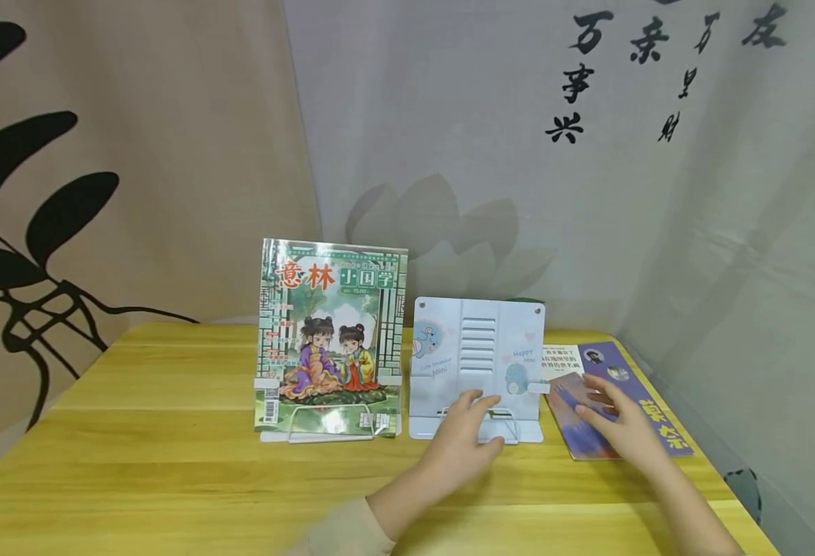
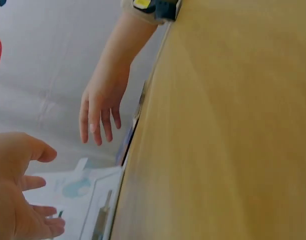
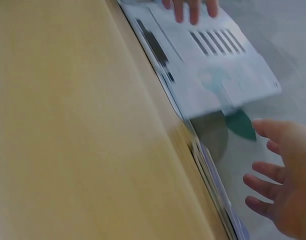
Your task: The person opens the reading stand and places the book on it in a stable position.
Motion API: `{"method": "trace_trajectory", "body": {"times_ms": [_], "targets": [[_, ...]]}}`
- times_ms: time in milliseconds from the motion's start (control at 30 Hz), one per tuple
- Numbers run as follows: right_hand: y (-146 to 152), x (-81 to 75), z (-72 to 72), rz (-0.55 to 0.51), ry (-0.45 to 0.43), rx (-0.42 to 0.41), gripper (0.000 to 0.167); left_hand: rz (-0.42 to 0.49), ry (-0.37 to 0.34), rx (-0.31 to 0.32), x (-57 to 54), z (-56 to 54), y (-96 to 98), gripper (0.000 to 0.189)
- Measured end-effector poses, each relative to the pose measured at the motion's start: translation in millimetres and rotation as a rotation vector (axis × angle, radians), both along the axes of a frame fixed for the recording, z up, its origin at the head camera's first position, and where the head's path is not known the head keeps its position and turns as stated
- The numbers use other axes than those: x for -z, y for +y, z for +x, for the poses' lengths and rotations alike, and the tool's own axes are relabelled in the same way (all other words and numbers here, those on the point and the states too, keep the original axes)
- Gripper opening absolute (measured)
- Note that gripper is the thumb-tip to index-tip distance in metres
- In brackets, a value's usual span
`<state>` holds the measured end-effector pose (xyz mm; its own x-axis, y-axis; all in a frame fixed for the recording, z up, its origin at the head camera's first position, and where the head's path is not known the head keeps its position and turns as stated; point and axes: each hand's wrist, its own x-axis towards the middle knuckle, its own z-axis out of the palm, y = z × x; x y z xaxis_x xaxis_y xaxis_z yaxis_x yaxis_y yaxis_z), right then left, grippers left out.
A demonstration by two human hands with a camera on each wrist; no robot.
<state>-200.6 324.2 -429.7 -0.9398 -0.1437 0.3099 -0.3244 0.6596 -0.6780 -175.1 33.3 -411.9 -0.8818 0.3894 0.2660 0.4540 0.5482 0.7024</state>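
A pale blue metal book stand (image 1: 435, 401) with cartoon prints and a slotted centre stands upright on the table. My left hand (image 1: 459, 436) is in front of its lower part, fingers spread and holding nothing. To the right, a stack of books lies flat: a pink and blue one (image 1: 577, 428) on top, with a purple one (image 1: 664, 417) beneath. My right hand (image 1: 623, 425) hovers over the stack's top book, fingers loosely bent. In the right wrist view the right hand (image 3: 288, 175) shows a gap between its thumb and fingers, with nothing between them.
Left of the stand, a green illustrated magazine (image 1: 334, 340) leans upright on a second stand, held by a white wire rest (image 1: 331, 440). The wooden table (image 1: 136, 463) ends at a grey curtain (image 1: 393, 116) with printed leaves and characters behind it.
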Motion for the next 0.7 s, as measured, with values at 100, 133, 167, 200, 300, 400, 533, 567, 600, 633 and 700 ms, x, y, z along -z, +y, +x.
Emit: {"method": "trace_trajectory", "body": {"times_ms": [100, 133, 167, 200, 300, 400, 533, 567, 600, 633, 700], "targets": [[17, 4.0, -2.9, -0.002, 0.001, 0.045, 0.055, 0.038, -0.015, 0.029, 2.9, 2.5, 11.1, 0.055], [23, 4.7, -3.5, -0.005, -0.009, 0.059, 0.056, 0.051, -0.03, 0.039, 3.6, 3.6, 15.1, 0.054], [28, 5.6, -3.9, -0.004, -0.014, 0.08, 0.057, 0.066, -0.043, 0.051, 4.3, 4.4, 19.2, 0.053], [33, 6.1, -3.9, 0.0, -0.02, 0.101, 0.057, 0.077, -0.054, 0.061, 4.7, 5.0, 23.0, 0.053], [45, 6.7, -2.9, 0.024, -0.039, 0.155, 0.059, 0.115, -0.092, 0.082, 8.4, 6.0, 36.5, 0.052], [57, 8.5, -0.8, 0.048, -0.023, 0.188, 0.058, 0.157, -0.128, 0.08, 11.5, 6.2, 50.1, 0.053], [70, 12.4, 1.2, 0.063, -0.04, 0.223, 0.062, 0.206, -0.184, 0.043, 17.6, 5.0, 67.9, 0.056], [73, 13.3, 1.6, 0.064, -0.054, 0.234, 0.064, 0.22, -0.196, 0.036, 18.8, 4.5, 71.9, 0.057], [76, 14.2, 1.9, 0.067, -0.07, 0.246, 0.066, 0.232, -0.206, 0.03, 20.1, 3.8, 75.6, 0.058], [79, 14.7, 2.0, 0.067, -0.09, 0.254, 0.069, 0.246, -0.217, 0.025, 21.2, 3.1, 79.2, 0.058], [83, 15.8, 2.4, 0.072, -0.132, 0.265, 0.073, 0.268, -0.234, 0.016, 23.6, 1.6, 85.7, 0.059]]}}
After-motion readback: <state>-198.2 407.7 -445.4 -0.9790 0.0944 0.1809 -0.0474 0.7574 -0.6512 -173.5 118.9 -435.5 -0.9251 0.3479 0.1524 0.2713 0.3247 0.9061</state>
